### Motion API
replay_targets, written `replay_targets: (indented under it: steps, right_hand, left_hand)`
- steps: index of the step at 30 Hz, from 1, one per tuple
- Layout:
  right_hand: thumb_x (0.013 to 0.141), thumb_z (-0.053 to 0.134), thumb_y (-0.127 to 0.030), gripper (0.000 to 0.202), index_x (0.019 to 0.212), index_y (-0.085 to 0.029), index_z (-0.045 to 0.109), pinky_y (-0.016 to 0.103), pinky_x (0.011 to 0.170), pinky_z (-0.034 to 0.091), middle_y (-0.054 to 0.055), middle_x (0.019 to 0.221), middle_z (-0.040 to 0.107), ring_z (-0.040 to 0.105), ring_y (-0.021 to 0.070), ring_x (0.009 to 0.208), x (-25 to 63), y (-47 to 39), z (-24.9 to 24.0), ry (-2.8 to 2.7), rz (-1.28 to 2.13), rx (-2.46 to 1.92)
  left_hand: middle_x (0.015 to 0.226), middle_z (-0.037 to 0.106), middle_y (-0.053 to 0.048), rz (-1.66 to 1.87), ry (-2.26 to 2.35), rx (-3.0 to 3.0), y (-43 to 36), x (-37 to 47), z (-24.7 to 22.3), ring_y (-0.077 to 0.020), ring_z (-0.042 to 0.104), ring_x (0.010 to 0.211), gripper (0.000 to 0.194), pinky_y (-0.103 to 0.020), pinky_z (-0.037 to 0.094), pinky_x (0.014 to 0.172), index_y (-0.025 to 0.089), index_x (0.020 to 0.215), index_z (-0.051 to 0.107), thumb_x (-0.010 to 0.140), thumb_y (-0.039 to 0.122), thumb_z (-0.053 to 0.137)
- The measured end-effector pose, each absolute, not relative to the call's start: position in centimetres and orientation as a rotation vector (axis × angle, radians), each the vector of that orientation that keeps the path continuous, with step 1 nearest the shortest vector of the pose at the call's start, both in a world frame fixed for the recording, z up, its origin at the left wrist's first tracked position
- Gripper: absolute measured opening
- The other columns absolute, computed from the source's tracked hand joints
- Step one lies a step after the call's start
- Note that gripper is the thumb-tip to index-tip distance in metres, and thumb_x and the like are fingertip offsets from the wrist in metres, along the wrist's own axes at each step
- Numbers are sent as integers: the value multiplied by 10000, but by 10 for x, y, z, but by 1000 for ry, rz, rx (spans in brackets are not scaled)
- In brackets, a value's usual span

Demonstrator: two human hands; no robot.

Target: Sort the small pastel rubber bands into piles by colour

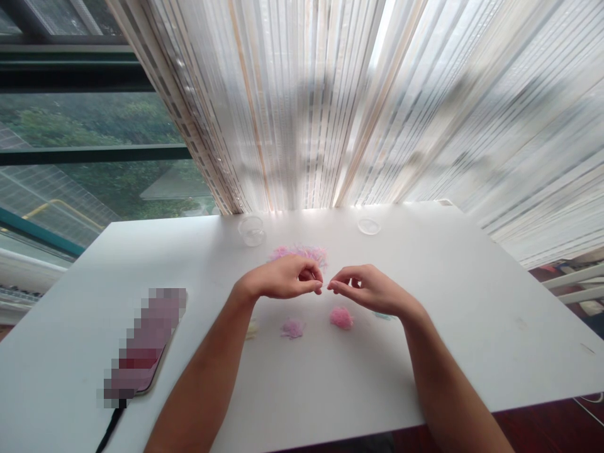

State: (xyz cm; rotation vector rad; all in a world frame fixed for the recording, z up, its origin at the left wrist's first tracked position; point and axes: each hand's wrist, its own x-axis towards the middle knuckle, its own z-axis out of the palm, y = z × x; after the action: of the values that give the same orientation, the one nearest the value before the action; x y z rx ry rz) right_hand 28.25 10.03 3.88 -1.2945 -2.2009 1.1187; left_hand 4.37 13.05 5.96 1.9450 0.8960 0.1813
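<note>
My left hand (292, 277) and my right hand (365, 286) meet over the middle of the white table, fingertips pinched and a small gap between them. Whatever they pinch is too small to make out. Behind my left hand lies a loose heap of mixed pink and lilac shreds (306, 253). Nearer to me sit smaller piles: a pink pile (341, 318) below my right hand, a lilac pile (292, 328), a pale yellow pile (251, 329) partly behind my left forearm, and a mint-green pile (383, 315) mostly hidden by my right wrist.
A clear round cup (251, 231) stands at the table's back edge, with a clear lid (369, 226) to its right. On the left lies a phone (146, 343), its screen blurred, with a black cable (111, 429). Striped curtains (302, 113) hang behind the white table (472, 327).
</note>
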Motion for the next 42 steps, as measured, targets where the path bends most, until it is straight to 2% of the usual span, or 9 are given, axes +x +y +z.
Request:
replay_targets:
  steps: [8,14,26,35,42]
  right_hand:
    - [992,599,-403,299,938,-213,824,279,713,486,24,855,792,658,166,740,284,102,36,-2212,1105,-1306]
    - [989,602,-400,301,902,-203,813,278,716,482,21,812,777,658,164,729,283,101,37,-2204,1090,-1314]
    - [977,609,-413,289,890,-205,790,281,691,461,5,770,734,625,154,708,283,101,38,-2194,1088,-1295]
    - [933,647,-370,220,878,-210,787,287,693,465,14,815,745,633,168,752,283,101,40,-2145,1132,-1302]
    - [886,664,-353,186,871,-218,791,284,686,465,20,824,746,618,175,758,286,102,42,-2183,1170,-1362]
  left_hand:
    - [946,820,-63,145,915,1950,131,44,57,-197,741,830,183,-266,522,682,174,979,737,937,330,650]
    - [936,814,-56,189,913,1949,131,45,58,-188,734,836,146,-263,518,709,177,916,724,938,292,638]
    - [958,835,-49,153,959,1950,131,45,58,-190,737,846,146,-249,504,680,179,919,732,938,269,618]
    - [931,842,-22,79,944,1984,128,48,61,-180,738,830,121,-239,488,677,195,881,717,902,225,602]
    - [984,826,-32,26,990,2033,131,42,57,-204,745,885,196,-247,500,703,209,1018,763,898,302,639]
